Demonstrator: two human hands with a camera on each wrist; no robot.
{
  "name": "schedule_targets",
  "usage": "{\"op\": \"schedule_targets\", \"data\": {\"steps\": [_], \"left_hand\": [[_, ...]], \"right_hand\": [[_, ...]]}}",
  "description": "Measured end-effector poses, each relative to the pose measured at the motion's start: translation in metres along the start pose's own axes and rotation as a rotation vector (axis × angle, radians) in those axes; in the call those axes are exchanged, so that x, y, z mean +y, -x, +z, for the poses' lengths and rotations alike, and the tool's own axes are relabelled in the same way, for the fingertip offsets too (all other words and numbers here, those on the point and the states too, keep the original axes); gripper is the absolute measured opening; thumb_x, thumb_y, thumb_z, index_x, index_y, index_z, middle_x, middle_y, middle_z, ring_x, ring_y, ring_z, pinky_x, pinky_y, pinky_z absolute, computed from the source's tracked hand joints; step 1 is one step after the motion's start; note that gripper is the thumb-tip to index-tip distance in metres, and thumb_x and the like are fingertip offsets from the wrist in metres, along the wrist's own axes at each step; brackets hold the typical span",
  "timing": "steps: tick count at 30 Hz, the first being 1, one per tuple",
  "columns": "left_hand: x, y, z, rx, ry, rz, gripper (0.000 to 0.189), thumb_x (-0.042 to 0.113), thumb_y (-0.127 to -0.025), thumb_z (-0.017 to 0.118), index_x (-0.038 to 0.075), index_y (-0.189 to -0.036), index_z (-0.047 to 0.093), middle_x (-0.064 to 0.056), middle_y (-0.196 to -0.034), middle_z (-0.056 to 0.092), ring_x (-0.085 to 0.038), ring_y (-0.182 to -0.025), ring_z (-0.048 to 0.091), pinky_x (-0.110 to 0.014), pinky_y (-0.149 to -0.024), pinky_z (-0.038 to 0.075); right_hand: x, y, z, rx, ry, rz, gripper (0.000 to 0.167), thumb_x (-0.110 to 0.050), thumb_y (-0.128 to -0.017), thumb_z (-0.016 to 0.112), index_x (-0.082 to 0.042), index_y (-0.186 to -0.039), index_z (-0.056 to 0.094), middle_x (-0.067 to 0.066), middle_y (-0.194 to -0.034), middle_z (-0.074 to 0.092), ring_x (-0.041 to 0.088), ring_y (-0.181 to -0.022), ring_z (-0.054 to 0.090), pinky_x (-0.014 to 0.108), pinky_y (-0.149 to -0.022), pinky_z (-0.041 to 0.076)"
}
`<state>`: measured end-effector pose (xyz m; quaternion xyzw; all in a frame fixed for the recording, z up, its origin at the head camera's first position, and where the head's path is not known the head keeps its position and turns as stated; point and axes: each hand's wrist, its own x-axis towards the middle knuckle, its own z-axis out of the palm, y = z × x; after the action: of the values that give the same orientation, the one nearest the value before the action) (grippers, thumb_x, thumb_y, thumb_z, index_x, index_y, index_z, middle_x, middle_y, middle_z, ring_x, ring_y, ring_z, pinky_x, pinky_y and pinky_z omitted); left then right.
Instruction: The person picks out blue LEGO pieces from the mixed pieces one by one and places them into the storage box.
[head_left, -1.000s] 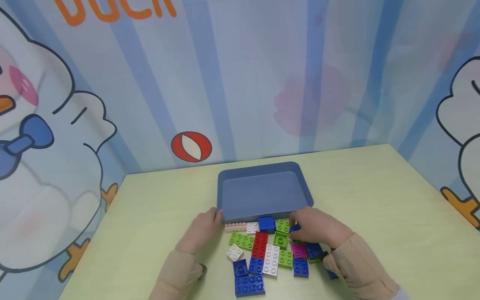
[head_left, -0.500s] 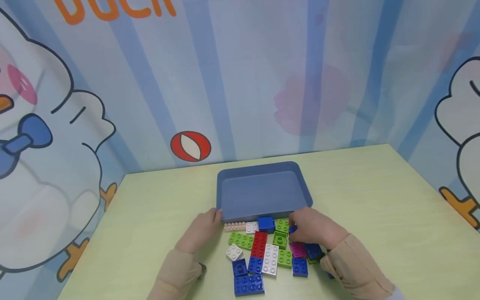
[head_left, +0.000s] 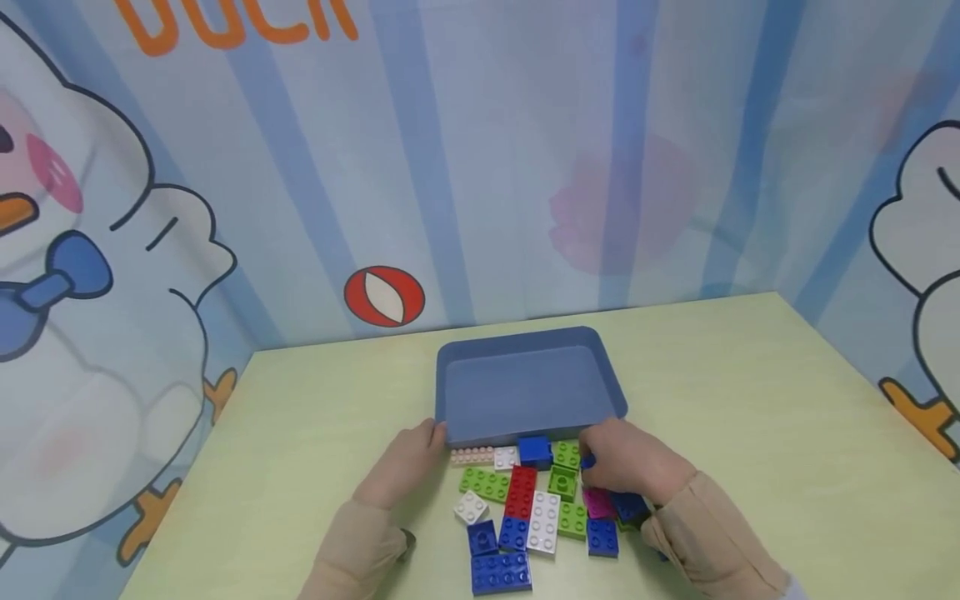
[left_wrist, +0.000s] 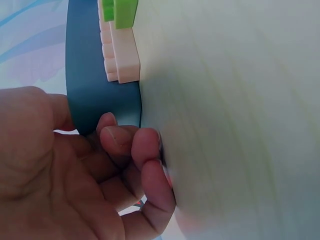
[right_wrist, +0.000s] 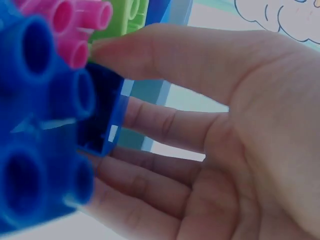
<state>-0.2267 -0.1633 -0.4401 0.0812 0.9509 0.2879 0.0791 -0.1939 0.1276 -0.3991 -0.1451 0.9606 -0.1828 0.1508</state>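
Note:
My left hand (head_left: 407, 461) grips the front left corner of the blue-grey tray (head_left: 525, 439); in the left wrist view its thumb lies over the wall and its curled fingers are on the outer side. My right hand (head_left: 633, 457) is at the right end of a group of toy building bricks, in front of the tray. In the right wrist view a dark blue brick (right_wrist: 104, 112), hollow side showing, is held between thumb and fingers. A pink brick (right_wrist: 82, 17) and a blue studded brick (right_wrist: 30, 125) stand close beside the thumb.
Several bricks lie on the pale green table (head_left: 337, 392): a red one (head_left: 521, 492), a long white one (head_left: 543, 522), a light green one (head_left: 483, 483) and a pale pink strip (head_left: 472, 456) along the tray's front. A duck-printed cloth (head_left: 510, 167) hangs behind.
The right hand stays in nearly the same spot, with the blue brick now mostly hidden under it in the head view. Left hand and tray have not moved; the head view shifts slightly.

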Motion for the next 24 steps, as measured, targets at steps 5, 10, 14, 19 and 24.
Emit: {"op": "schedule_targets", "data": {"steps": [5,10,14,19,24], "left_hand": [[0.0,0.0,0.001,-0.002,0.004,-0.003,0.042,0.032,-0.101,0.031,0.0,-0.111,0.055,-0.021,-0.108,0.061,-0.035,-0.102,0.058,-0.046,-0.087,0.046],[0.0,0.001,0.0,-0.002,0.008,-0.006,0.039,0.031,-0.101,0.032,0.0,-0.108,0.055,-0.02,-0.104,0.062,-0.034,-0.1,0.059,-0.045,-0.084,0.046],[-0.002,0.001,0.0,0.001,0.006,-0.006,0.037,0.03,-0.101,0.032,0.002,-0.105,0.056,-0.018,-0.101,0.062,-0.032,-0.096,0.06,-0.044,-0.082,0.047],[-0.003,-0.001,0.0,0.004,0.007,0.0,0.039,0.031,-0.101,0.031,0.002,-0.108,0.055,-0.019,-0.106,0.062,-0.034,-0.101,0.059,-0.045,-0.085,0.046],[-0.003,-0.002,0.002,-0.005,0.009,0.017,0.038,0.031,-0.101,0.031,0.003,-0.107,0.056,-0.02,-0.107,0.062,-0.035,-0.103,0.058,-0.046,-0.087,0.045]], "right_hand": [[0.001,0.007,-0.013,0.034,0.007,0.011,0.018,-0.015,-0.077,0.068,-0.005,-0.092,0.064,0.002,-0.077,0.058,0.016,-0.064,0.05,0.033,-0.058,0.044],[0.004,0.017,-0.033,0.073,-0.022,-0.012,0.02,-0.016,-0.081,0.066,-0.006,-0.098,0.063,0.002,-0.081,0.06,0.015,-0.065,0.051,0.032,-0.06,0.044],[0.009,0.024,-0.046,0.1,-0.033,-0.024,0.019,-0.017,-0.083,0.066,-0.008,-0.099,0.063,0.003,-0.087,0.062,0.013,-0.067,0.052,0.032,-0.06,0.044],[0.014,0.029,-0.054,0.118,-0.023,-0.024,0.021,-0.019,-0.084,0.066,-0.008,-0.101,0.062,0.003,-0.091,0.063,0.013,-0.07,0.054,0.032,-0.061,0.044],[0.017,0.032,-0.056,0.102,-0.033,-0.014,0.021,-0.019,-0.083,0.066,-0.008,-0.101,0.062,0.003,-0.09,0.062,0.013,-0.071,0.054,0.033,-0.062,0.044]]}}
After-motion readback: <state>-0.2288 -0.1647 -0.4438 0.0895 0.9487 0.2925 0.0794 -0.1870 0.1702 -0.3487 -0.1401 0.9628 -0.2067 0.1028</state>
